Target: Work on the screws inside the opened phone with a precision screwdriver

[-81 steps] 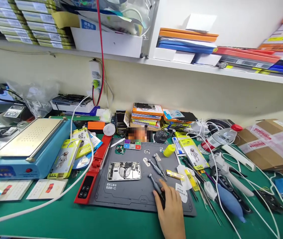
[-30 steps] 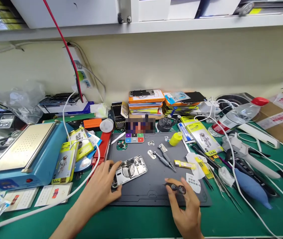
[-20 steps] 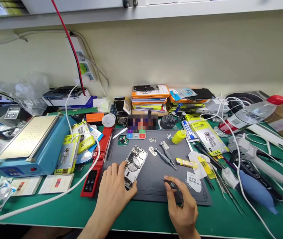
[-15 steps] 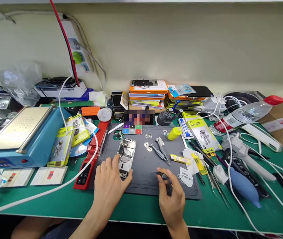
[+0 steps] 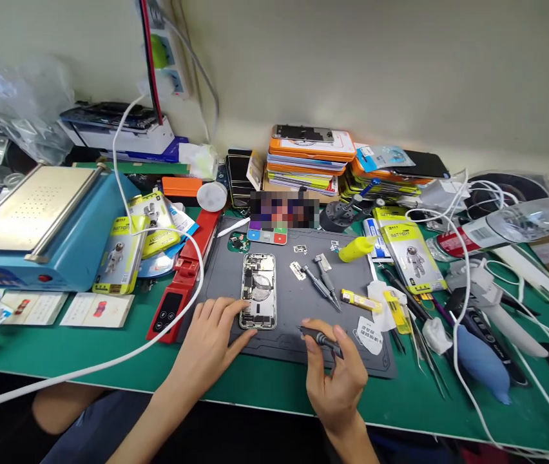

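An opened smartphone [image 5: 258,291], its inner parts showing, lies face up on the dark grey work mat [image 5: 274,351]. My left hand [image 5: 214,335] is at the phone's lower left corner, index fingertip at the side edge and thumb at the bottom edge, fingers stretched out. In my right hand [image 5: 335,374] is a dark pen-like screwdriver [image 5: 323,338], held between thumb and fingers, its tip toward the left and clear of the phone. Two more screwdrivers [image 5: 320,287] lie on the mat up and right of the phone, beside small metal plates [image 5: 298,270].
A yellow bottle [image 5: 356,249], tweezers [image 5: 429,361] and a blue air blower [image 5: 484,364] lie to the right. At left are a red tool [image 5: 178,290] and a blue heating plate [image 5: 47,238]. A white cable [image 5: 110,357] crosses the front left. Stacked cases [image 5: 308,158] stand behind.
The phone has turned to lie straighter. My left fingers have slid down from its side to its lower corner. The screwdriver in my right hand now lies at a flatter angle. The view has shifted.
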The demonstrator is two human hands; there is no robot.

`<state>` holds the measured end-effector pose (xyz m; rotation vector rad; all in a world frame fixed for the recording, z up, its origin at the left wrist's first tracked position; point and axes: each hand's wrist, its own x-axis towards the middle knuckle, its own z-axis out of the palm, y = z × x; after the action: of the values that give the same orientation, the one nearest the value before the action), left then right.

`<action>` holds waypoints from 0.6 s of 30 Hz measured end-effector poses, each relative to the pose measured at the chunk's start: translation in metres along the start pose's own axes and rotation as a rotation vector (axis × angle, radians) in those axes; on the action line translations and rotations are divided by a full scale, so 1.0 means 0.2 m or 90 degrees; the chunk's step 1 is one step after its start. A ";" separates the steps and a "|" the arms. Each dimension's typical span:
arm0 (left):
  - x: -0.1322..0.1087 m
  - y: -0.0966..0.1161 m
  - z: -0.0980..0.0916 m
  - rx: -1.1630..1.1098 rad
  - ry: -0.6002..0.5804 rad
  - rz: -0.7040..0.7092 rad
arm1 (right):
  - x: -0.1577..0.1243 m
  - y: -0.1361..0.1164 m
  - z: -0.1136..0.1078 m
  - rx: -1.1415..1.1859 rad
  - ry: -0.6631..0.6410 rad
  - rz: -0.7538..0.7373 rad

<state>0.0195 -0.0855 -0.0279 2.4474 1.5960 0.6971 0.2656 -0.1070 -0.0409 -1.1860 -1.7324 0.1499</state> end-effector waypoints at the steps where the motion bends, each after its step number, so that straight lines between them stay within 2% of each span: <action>1: 0.00 -0.01 0.00 -0.015 0.006 0.004 | 0.02 -0.01 0.00 -0.011 -0.005 0.001; 6: -0.01 -0.03 0.01 -0.065 0.012 0.013 | 0.14 0.01 -0.09 -0.161 -0.034 0.083; 12: 0.00 -0.04 0.01 -0.097 0.010 0.010 | 0.18 0.07 -0.20 -0.270 -0.200 0.089; 15: 0.00 -0.04 0.02 -0.108 0.014 0.009 | 0.19 0.06 -0.16 -0.274 -0.221 0.097; 18: 0.00 -0.05 0.02 -0.117 0.023 0.008 | 0.22 0.05 -0.07 -0.270 -0.221 0.126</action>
<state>0.0134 -0.0817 -0.0351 2.3281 1.4588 0.8529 0.2807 -0.0735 -0.0105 -1.7247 -2.0073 0.1143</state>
